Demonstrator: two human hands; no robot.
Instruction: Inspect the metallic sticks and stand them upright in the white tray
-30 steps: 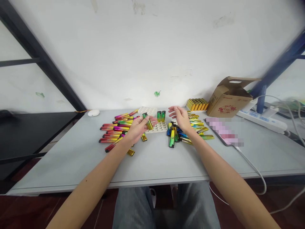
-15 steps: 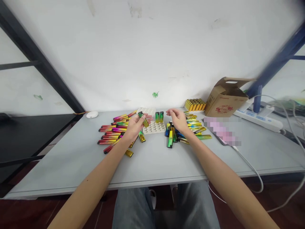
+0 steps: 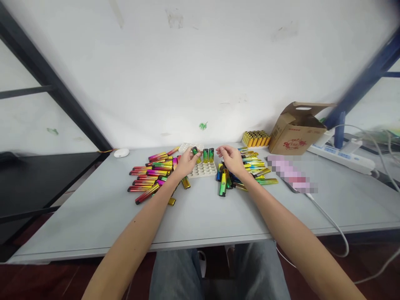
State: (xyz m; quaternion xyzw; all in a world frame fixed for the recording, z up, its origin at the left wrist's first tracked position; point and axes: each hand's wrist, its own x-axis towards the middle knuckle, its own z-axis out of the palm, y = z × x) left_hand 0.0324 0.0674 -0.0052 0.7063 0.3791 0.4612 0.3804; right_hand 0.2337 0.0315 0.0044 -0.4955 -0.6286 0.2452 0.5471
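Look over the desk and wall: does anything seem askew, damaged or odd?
The white wall bears a green smudge and scuffs, odd on a plain surface. The loose lighters right of the pale tray lie crossed, unlike the upright ones.

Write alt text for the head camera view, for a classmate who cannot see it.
The left hand holds a green-and-gold lighter over a white holed tray, beside two upright lighters; the empty right hand hovers nearby. Loose lighters lie on both sides of the grey table. Behind, at right, are upright yellow lighters and an open cardboard box.
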